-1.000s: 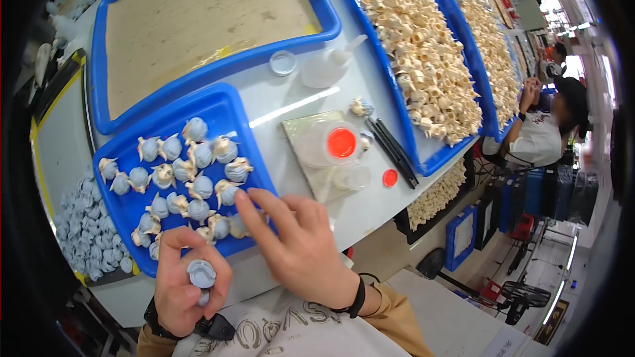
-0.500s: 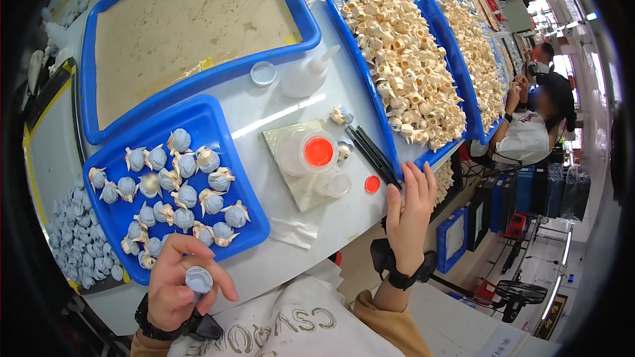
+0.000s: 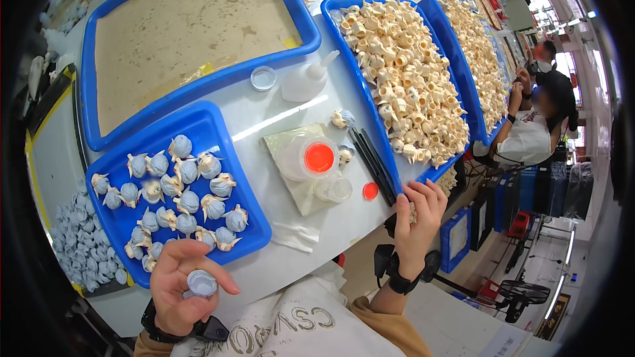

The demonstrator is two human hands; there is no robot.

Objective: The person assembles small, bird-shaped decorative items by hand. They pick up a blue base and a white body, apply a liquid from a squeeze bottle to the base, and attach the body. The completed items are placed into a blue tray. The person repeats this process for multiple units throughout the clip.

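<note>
My left hand point(image 3: 182, 287), at the lower left, is closed around a small hollow blue-grey cap point(image 3: 202, 283) whose open side faces up. Near it, a blue tray point(image 3: 261, 233) holds several cream figure heads point(image 3: 213, 206) wearing blue-grey caps. My right hand point(image 3: 421, 221) is by the near corner of a blue tray point(image 3: 380, 125) heaped with hollow cream figure parts point(image 3: 410, 79). Its fingers are curled, and a small cream figure part point(image 3: 413, 213) shows between thumb and fingers, mostly hidden.
Between the trays stand a tub with red contents point(image 3: 319, 157), a white squeeze bottle point(image 3: 304, 81), a clear cup point(image 3: 263, 78) and black pens point(image 3: 370, 162). Loose blue-grey caps point(image 3: 86, 248) lie at far left. A large blue tray point(image 3: 311, 34) is behind. A co-worker point(image 3: 532, 129) sits at right.
My right hand has shifted slightly right and down, and its fingers have curled, with a cream part now showing. My left hand still holds the cap, moved slightly right. The view has shifted a little.
</note>
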